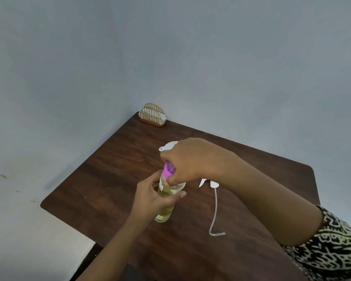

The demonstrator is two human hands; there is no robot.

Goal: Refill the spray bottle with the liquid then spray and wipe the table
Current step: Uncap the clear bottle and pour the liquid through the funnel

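A clear spray bottle (165,207) holding yellowish liquid stands on the dark wooden table (114,179). My left hand (150,196) grips it round the upper body. My right hand (187,159) holds a white container (168,146) tipped over the bottle, its pink spout (169,170) pointing down at the bottle's open mouth. Most of the container is hidden behind my right hand. The white spray head (211,183) with its long clear tube (215,211) lies on the table to the right of the bottle, partly under my right forearm.
A gold wire napkin holder (152,117) with white napkins stands at the table's far corner against the grey wall. The table's left edge drops to a pale floor (28,230). My patterned sleeve (336,250) fills the lower right.
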